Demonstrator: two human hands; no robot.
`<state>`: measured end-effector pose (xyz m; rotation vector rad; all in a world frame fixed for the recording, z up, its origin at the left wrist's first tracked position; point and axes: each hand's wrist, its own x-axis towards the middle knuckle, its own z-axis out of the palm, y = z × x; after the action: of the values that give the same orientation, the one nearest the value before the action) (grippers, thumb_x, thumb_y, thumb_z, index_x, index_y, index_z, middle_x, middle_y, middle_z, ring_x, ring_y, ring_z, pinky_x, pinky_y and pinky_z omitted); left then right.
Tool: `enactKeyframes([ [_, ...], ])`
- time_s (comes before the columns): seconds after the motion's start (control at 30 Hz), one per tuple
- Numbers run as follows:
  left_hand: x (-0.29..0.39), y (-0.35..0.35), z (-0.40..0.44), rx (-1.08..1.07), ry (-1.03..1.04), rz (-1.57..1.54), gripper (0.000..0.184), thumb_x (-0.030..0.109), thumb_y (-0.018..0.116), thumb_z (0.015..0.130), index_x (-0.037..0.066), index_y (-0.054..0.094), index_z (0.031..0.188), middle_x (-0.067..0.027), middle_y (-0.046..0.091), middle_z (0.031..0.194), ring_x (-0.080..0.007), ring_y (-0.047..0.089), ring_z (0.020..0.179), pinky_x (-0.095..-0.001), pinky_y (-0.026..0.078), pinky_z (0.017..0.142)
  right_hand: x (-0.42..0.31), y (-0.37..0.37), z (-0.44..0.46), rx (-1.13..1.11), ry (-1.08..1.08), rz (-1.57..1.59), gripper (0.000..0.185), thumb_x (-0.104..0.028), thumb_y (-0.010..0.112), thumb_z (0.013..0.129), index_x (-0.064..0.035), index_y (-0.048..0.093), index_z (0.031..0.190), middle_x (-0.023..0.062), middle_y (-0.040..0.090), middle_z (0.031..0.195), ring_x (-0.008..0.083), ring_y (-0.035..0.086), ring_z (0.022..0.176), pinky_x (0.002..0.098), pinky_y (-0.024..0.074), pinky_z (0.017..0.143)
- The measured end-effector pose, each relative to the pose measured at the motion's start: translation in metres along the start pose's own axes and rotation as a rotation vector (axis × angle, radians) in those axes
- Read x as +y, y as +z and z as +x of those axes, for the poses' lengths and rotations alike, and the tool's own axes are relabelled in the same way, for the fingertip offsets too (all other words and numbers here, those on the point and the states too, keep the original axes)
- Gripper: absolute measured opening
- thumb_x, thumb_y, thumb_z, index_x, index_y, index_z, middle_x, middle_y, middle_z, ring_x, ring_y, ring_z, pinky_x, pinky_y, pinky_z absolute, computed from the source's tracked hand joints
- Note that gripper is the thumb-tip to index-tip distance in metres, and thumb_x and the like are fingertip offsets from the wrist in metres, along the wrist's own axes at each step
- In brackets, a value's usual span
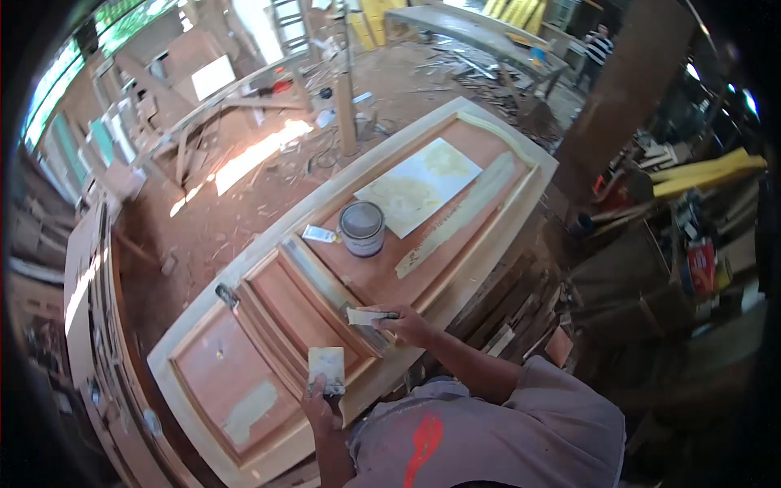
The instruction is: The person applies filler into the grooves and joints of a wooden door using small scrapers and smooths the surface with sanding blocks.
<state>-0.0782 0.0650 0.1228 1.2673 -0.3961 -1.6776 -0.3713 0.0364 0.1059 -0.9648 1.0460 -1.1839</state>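
A panelled wooden door lies flat in front of me, with pale filler patches on its panels. My left hand grips a small flat board smeared with pale paste, over the door's near edge. In my right hand is a putty knife with a pale blade, held above the door's cross rail, to the right of the board. A metal can stands on the large panel, between a small tube or packet and a stained white sheet.
Beyond the door stands a wooden post. Long boards lean at the left. A workbench is at the back, near a person in a striped top. Scrap wood and yellow pieces lie at the right.
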Motion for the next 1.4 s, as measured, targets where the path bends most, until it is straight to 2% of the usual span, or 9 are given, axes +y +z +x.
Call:
enactKeyframes([
  [0.13,0.027,0.0,0.033,-0.439,-0.02,-0.025,0.032,0.011,0.063,0.099,-0.004,0.063,0.127,-0.0117,0.072,0.108,-0.0231,0.072,0.089,-0.0359,0.061,0.071,-0.053,0.044,-0.01,0.105,-0.199,-0.198,0.043,-0.007,0.068,0.102,-0.0051,0.065,0.145,0.0052,0.072,0.132,0.0118,0.063,0.12,0.029,0.0488,0.107],
  [0.33,0.105,0.016,0.019,-0.448,0.101,0.125,0.037,0.023,0.064,0.101,-0.003,0.06,0.128,-0.0075,0.069,0.103,-0.0212,0.07,0.089,-0.0375,0.058,0.079,-0.092,0.113,-0.018,0.303,-0.296,-0.26,0.038,-0.012,0.07,0.103,-0.0041,0.068,0.14,0.0041,0.074,0.13,0.0132,0.065,0.118,0.0319,0.0505,0.107],
  [0.47,0.115,-0.033,0.052,-0.312,0.416,0.678,0.041,0.027,0.066,0.105,-0.007,0.067,0.128,-0.0111,0.074,0.104,-0.0158,0.067,0.092,-0.0355,0.055,0.079,-0.069,0.144,-0.021,0.505,-0.025,-0.06,0.039,-0.019,0.073,0.101,0.0007,0.069,0.134,0.0062,0.073,0.126,0.0157,0.069,0.111,0.033,0.0566,0.098],
  [0.53,0.124,-0.039,0.054,-0.379,0.565,0.621,0.038,0.024,0.066,0.106,-0.005,0.067,0.13,-0.008,0.073,0.102,-0.013,0.064,0.091,-0.0335,0.054,0.08,-0.075,0.175,-0.02,0.485,-0.071,0.308,0.038,-0.015,0.07,0.101,0.0035,0.067,0.134,0.0101,0.074,0.122,0.0192,0.072,0.106,0.0343,0.0599,0.089],
  [0.63,0.127,-0.04,0.046,-0.449,0.636,0.378,0.036,0.019,0.065,0.107,-0.005,0.066,0.134,-0.0049,0.073,0.099,-0.0106,0.063,0.088,-0.0317,0.053,0.078,-0.087,0.212,-0.024,0.472,0.008,0.448,0.036,-0.012,0.068,0.101,0.0038,0.066,0.133,0.0122,0.073,0.119,0.0217,0.074,0.101,0.0346,0.0622,0.084],
  [0.93,0.125,-0.035,0.017,-0.417,0.849,0.584,0.04,0.014,0.062,0.108,-0.007,0.062,0.141,-0.0068,0.074,0.097,-0.0079,0.064,0.079,-0.0253,0.052,0.07,-0.09,0.218,-0.019,0.433,0.045,0.459,0.034,-0.012,0.067,0.101,0.0056,0.066,0.131,0.0117,0.073,0.116,0.0206,0.074,0.102,0.0344,0.0632,0.079],
  [1.03,0.122,-0.032,0.004,-0.392,0.793,0.652,0.037,0.013,0.061,0.107,-0.008,0.063,0.138,-0.0135,0.075,0.099,-0.0137,0.07,0.082,-0.0297,0.055,0.072,-0.098,0.211,-0.019,0.334,0.025,0.46,0.036,-0.012,0.066,0.102,0.0078,0.063,0.131,0.0134,0.073,0.119,0.0202,0.073,0.101,0.0326,0.061,0.081],
  [1.23,0.108,-0.018,0.01,-0.446,1.249,0.885,0.031,0.002,0.059,0.1,-0.007,0.07,0.128,-0.0256,0.074,0.121,-0.0349,0.076,0.11,-0.0435,0.061,0.093,-0.094,0.174,-0.019,0.186,0.141,0.629,0.04,-0.012,0.062,0.1,0.0085,0.061,0.134,0.0149,0.072,0.118,0.021,0.073,0.101,0.0336,0.0594,0.085],
  [1.4,0.093,-0.012,0.012,-0.471,1.338,0.951,0.035,-0.006,0.053,0.094,-0.006,0.072,0.123,-0.024,0.074,0.125,-0.0379,0.073,0.117,-0.0457,0.059,0.1,-0.092,0.149,-0.018,0.115,0.188,0.751,0.044,-0.013,0.061,0.1,0.0097,0.058,0.138,0.0155,0.072,0.119,0.0226,0.072,0.102,0.0352,0.0586,0.089],
])
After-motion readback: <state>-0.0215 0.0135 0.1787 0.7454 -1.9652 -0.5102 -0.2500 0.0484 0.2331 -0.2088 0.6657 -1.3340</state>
